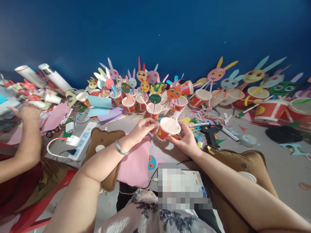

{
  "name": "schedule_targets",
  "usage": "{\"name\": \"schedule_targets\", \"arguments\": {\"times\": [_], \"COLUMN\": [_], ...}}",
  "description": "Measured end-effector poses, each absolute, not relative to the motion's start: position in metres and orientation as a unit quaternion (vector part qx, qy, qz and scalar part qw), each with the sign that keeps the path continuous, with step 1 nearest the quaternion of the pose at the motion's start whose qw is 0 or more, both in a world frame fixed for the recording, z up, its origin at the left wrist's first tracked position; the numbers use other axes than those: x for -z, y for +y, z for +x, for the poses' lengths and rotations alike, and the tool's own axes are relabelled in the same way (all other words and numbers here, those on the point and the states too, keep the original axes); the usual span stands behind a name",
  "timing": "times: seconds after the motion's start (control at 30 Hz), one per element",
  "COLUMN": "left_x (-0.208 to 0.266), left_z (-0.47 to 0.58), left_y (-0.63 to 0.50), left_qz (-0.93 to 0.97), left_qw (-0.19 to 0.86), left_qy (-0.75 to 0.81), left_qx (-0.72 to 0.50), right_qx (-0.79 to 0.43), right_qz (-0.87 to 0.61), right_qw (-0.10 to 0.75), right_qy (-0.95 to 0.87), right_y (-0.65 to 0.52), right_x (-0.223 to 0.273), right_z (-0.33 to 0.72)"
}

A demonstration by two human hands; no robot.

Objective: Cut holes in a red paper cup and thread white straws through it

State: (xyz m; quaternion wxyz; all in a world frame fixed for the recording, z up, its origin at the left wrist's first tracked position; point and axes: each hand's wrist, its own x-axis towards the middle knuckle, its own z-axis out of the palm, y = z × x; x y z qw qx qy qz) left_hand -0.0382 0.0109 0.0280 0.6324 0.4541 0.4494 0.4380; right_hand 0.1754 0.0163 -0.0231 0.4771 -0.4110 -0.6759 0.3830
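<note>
A red and white paper cup [163,134] is tilted slightly toward me at the middle of the table. My right hand [187,140] wraps round its right side, thumb at the front below the rim. White straw-like sticks [175,119] rise from the cup's right inner wall. At the left rim, my left hand [145,127] is closed in a pinch, its fingertips against or right beside the cup; what they hold, if anything, is too small to make out. Just behind stands another cup [153,111] with a green paper rabbit face [155,98].
Many cups with paper rabbits line the blue wall. A black glue gun [210,134], tape roll [249,140] and paper scraps lie right. Pink paper [136,161], a brown cushion-like pad [104,145] and a power strip [85,139] lie left. Another person's hand [28,111] works far left.
</note>
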Motion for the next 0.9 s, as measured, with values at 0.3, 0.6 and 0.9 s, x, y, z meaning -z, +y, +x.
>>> {"name": "schedule_targets", "arguments": {"times": [0.3,0.6,0.9], "left_x": [-0.018,-0.030,-0.015], "left_z": [-0.037,-0.039,-0.037], "left_y": [0.011,0.010,0.011], "left_qz": [0.460,0.489,0.542], "left_qw": [0.621,0.594,0.546], "left_qy": [0.456,0.462,0.405], "left_qx": [-0.441,-0.441,-0.495], "right_qx": [-0.378,-0.382,-0.383], "right_qz": [-0.434,-0.440,-0.454], "right_qw": [0.430,0.472,0.494], "right_qy": [-0.695,-0.662,-0.635], "right_y": [0.012,0.016,0.018], "right_x": [0.026,0.024,0.033], "right_z": [0.172,0.172,0.178]}}
